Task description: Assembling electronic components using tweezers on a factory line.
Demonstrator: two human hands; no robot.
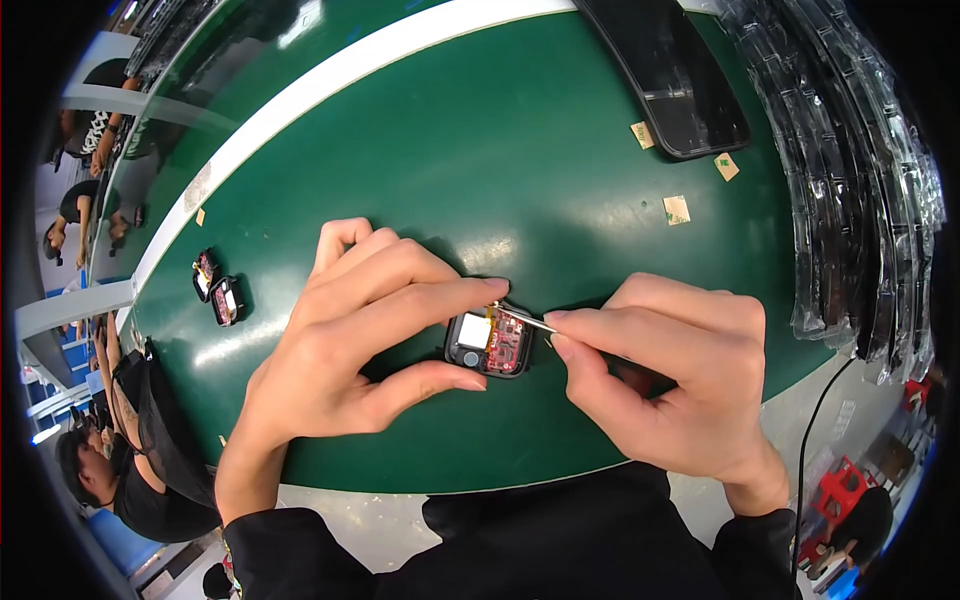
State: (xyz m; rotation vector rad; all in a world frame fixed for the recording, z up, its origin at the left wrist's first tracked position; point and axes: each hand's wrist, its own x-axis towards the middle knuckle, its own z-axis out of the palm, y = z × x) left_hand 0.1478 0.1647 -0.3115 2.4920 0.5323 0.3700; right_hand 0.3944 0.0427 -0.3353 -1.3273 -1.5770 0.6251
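A small black device housing (452, 352) lies open on the green table, showing a red circuit board (509, 342), a white rectangular block and a round grey part. My left hand (365, 320) steadies it, with the index fingertip at its upper edge and the thumb by its lower left side. Between the thumb and index finger of my right hand (675, 370) I pinch thin metal tweezers (527, 320). Their tips reach the upper edge of the board, close to my left index fingertip. Whether they grip anything there is too small to tell.
At the left, two similar opened housings (227, 300) sit on the green table (480, 150). A black tray (690, 90) lies at the upper right near small tan paper squares (677, 210). Stacked clear plastic trays (850, 180) line the right edge. Other people work at the far left.
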